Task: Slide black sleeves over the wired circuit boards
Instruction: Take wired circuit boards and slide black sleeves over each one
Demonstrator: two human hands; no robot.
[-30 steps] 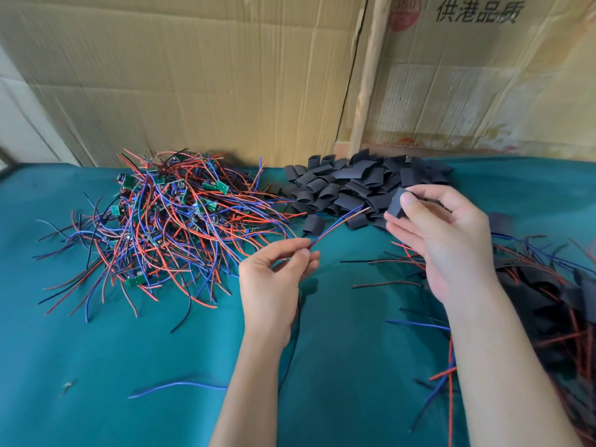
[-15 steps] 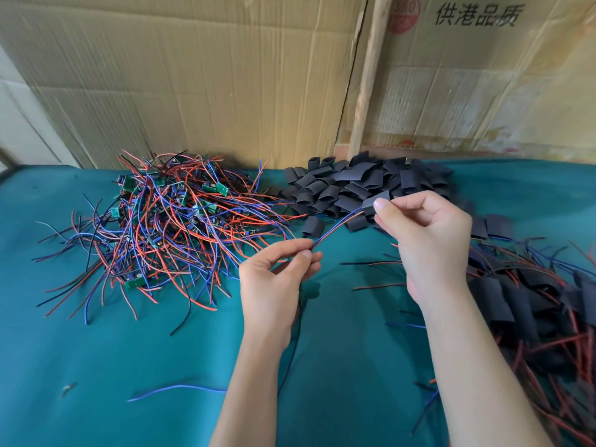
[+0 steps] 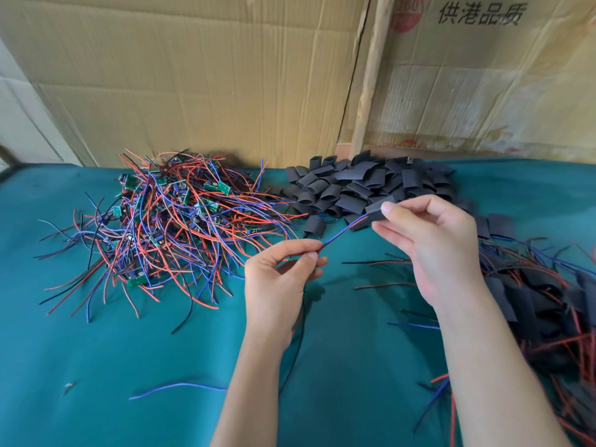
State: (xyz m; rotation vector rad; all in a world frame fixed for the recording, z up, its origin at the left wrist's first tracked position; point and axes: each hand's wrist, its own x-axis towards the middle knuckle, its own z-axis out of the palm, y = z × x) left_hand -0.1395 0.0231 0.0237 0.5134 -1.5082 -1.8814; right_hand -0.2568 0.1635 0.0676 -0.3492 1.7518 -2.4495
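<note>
Teal cloth-covered table fills lower frame. Creased brown corrugated cardboard sheets stand upright behind, 10 to 2 o'clock; right sheet bears black printed characters and red round mark. Pale wooden post at 12 o'clock between sheets. White wall strip at 9 o'clock. Soft even light.

Soft, even daylight, bright on the cardboard from 12 to 2 o'clock, where the print looks washed out. Faint shadows lie under the left hand on the green cloth. Wide-angle bending curves the edges; corners at 4 and 5 o'clock are blurred.
</note>
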